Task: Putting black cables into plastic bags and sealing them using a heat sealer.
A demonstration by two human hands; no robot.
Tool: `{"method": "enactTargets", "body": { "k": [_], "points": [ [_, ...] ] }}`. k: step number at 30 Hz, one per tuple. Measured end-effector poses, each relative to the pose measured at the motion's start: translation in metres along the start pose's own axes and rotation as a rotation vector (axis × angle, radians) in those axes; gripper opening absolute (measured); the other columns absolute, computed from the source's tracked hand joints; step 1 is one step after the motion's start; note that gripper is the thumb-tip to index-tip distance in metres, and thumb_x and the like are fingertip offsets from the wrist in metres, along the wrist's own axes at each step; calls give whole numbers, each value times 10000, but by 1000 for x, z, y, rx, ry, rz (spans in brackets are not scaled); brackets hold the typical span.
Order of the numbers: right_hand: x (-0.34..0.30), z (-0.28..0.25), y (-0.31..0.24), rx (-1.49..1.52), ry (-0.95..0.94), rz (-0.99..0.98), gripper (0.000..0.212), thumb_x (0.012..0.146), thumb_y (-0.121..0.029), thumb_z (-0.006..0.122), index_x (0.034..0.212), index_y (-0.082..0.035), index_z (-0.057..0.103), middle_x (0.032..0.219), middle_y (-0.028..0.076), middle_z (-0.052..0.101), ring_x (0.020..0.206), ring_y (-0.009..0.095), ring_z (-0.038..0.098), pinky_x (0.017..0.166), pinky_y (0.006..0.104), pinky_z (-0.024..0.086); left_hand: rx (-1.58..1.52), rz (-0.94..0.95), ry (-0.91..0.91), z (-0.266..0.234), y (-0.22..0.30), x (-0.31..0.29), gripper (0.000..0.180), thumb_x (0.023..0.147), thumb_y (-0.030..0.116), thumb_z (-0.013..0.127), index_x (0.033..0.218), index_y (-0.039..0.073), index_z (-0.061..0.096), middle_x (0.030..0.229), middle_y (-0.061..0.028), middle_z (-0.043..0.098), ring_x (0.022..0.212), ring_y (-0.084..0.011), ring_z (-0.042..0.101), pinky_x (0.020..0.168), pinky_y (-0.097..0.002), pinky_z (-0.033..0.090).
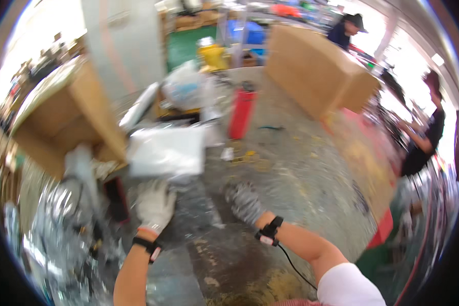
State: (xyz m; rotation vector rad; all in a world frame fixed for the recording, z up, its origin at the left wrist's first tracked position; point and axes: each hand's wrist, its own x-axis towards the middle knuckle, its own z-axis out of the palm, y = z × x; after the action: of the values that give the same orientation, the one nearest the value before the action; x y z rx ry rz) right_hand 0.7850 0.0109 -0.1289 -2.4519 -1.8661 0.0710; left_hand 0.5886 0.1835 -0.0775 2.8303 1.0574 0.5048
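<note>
My left hand (155, 206), in a white glove, lies back-up with its fingers stretched out on a clear plastic sheet (191, 209). Just beyond its fingertips is a stack of white, flat plastic bags (167, 150). A dark, phone-like slab with a reddish edge (116, 199) lies to its left. My right hand (244, 202), in a grey patterned glove, is low over the worktable (301, 188) at the sheet's right side. Motion blurs its fingers, and nothing shows clearly in them. Farther off stands a red bottle (242, 113) with a dark cap.
An open cardboard box (71, 117) and crumpled clear plastic (61, 229) are at left. A large brown carton (311, 71) stands at the far right of the table. Yellow rubber bands (250, 154) lie near the bottle. Two people (428, 130) (344, 33) are beyond.
</note>
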Motion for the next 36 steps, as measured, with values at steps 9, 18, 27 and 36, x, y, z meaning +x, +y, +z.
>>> {"method": "enactTargets", "body": {
  "k": [9, 18, 27, 36],
  "points": [
    [-372, 11, 115, 158, 175, 323, 445, 855, -259, 511, 1294, -196, 468, 1330, 89, 436, 1207, 290, 414, 973, 453, 346, -91, 325, -171, -37, 182, -134, 540, 805, 354, 567, 1233, 33, 491, 1258, -230, 476, 1177, -420, 426, 1010, -509, 313],
    [-438, 10, 113, 156, 184, 353, 455, 867, -270, 461, 1315, -190, 442, 1345, 99, 419, 1228, 300, 389, 1009, 473, 298, -212, 626, -25, 40, 271, -345, 584, 778, 446, 549, 1233, 87, 478, 1274, -174, 477, 1200, -381, 417, 1026, -599, 237],
    [-495, -2, 114, 188, 206, 311, 439, 846, -246, 472, 1251, -78, 502, 1332, 145, 432, 1226, 339, 385, 1029, 457, 291, -197, 551, -72, -33, 326, -385, 491, 774, 352, 574, 1175, 74, 528, 1190, -183, 531, 1139, -394, 467, 1004, -542, 323],
    [-532, 8, 113, 213, 237, 246, 467, 784, -257, 530, 1226, -104, 519, 1297, 132, 463, 1183, 331, 421, 992, 447, 344, -54, 341, -118, -36, 348, -531, 552, 751, 346, 599, 1229, 91, 492, 1235, -202, 486, 1147, -396, 451, 956, -541, 360]
  ]
}}
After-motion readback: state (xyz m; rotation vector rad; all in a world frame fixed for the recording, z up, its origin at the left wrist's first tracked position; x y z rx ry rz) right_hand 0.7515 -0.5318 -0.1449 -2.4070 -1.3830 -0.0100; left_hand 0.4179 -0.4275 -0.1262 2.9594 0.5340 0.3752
